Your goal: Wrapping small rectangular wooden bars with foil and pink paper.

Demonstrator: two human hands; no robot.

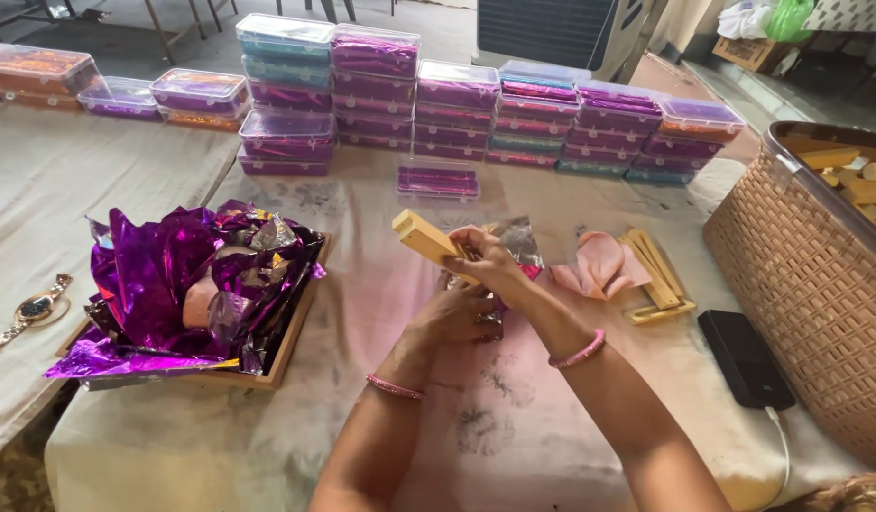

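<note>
Both hands, the left hand (454, 316) and the right hand (485, 263), hold a wooden block (424, 236) with foil (517, 237) over the table (514, 417).

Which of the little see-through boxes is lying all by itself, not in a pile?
The flat purple-filled box lying alone on the cloth, in front of the stacked boxes and just beyond the hands. All the others sit in piles or touching rows.

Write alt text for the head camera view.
Two hands, the right hand above the left hand, hold a pale wooden block and shiny foil over a cloth-covered table. A tray of purple foil sheets lies left; stacked clear boxes stand behind.
</note>
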